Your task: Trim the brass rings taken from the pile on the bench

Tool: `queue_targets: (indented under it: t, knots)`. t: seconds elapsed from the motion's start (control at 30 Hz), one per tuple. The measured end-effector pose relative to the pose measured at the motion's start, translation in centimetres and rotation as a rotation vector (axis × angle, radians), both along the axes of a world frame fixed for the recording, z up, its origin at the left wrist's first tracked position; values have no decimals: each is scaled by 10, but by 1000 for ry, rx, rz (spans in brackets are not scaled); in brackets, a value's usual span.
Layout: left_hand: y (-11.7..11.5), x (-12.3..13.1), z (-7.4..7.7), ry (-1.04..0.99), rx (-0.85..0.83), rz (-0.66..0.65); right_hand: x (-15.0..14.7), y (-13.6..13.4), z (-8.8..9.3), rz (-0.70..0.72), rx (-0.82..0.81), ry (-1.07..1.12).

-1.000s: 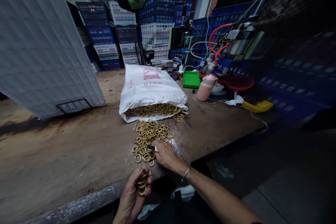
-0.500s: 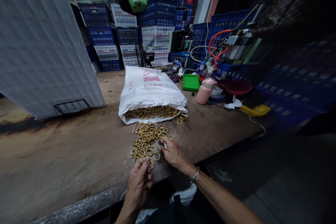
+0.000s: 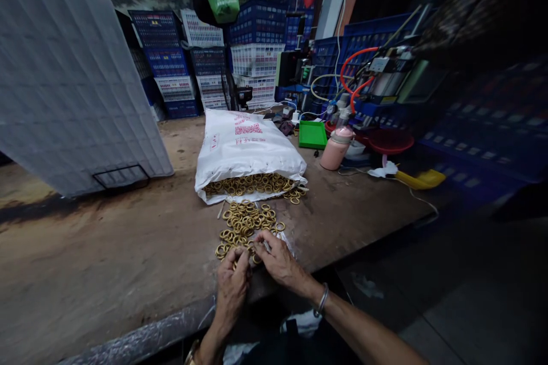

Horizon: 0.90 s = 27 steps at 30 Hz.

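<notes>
A loose heap of brass rings lies on the worn wooden bench, spilling from the mouth of a white sack lying on its side. My left hand rests at the near edge of the heap, back up, fingers curled over rings there. Beside it, my right hand, with a bangle at the wrist, has its fingers pinched on a small dark tool among the rings. Both hands nearly touch at the fingertips.
A large grey ribbed panel leans at the left. Behind the sack are a green tray, a pink bottle, a red bowl, a yellow scoop and a machine with red hoses. Stacked crates fill the background.
My left hand, which held a bunch of rings below the bench edge, has come up onto the heap. My right hand has shifted slightly, staying at the heap's near side.
</notes>
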<state>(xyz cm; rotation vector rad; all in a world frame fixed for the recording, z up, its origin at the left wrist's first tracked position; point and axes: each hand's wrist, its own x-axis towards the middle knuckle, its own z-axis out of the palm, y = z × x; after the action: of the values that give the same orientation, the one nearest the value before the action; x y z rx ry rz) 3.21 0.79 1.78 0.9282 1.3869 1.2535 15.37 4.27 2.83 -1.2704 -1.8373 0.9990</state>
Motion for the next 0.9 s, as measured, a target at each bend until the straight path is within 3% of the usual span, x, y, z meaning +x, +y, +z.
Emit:
queue_targets:
  t: [0.13,0.37,0.6,0.9]
  knots:
    - [-1,0,1,78,161,-3,-4,2,4,39,-140,10]
    - [-6,0,3,-334,-181,-119,-5,0,3,3,-83,-66]
    - [-6,-2,10,-420,-150,-186,-4,1,5,13,-121,12]
    - [-9,-3,5,-504,-111,-195,-4,2,5,72,-201,180]
